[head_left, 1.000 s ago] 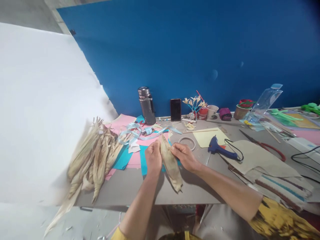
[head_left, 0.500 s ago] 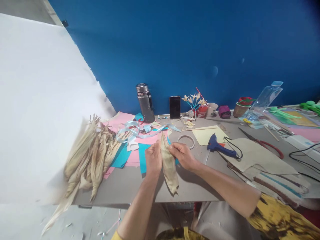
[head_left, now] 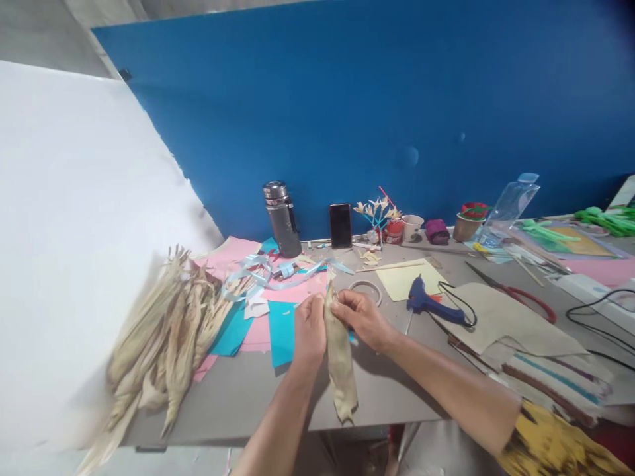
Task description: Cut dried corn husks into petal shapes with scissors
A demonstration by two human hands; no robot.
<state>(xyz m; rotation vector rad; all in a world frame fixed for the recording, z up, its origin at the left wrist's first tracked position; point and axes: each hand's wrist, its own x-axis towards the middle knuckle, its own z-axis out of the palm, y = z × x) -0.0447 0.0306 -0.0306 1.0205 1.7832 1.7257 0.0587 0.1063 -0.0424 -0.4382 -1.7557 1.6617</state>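
Observation:
A dried corn husk (head_left: 341, 370) hangs between my hands above the table's front part, its narrow tip pointing up and away from me. My left hand (head_left: 311, 330) is closed on its left edge near the upper end. On the opposite edge my right hand (head_left: 364, 318) pinches it between thumb and fingers. Beyond the right hand lies a roll of tape (head_left: 380, 291). Pink paper (head_left: 297, 288) and blue paper (head_left: 281, 337) spread out left of the hands. A heap of dried corn husks (head_left: 169, 337) lies at the left end of the table.
Right of my hands are a blue glue gun (head_left: 436, 305), yellow paper (head_left: 401, 283), red-handled scissors (head_left: 530, 301) and a cloth bag (head_left: 516, 317). Along the blue wall stand a flask (head_left: 282, 221), a phone (head_left: 340, 226), husk flowers (head_left: 377, 211), a paper cup (head_left: 412, 228) and a plastic bottle (head_left: 508, 211).
The camera view has tilted up, so the table appears lower. Both hands keep their hold on the corn husk, which now looks narrower and more upright.

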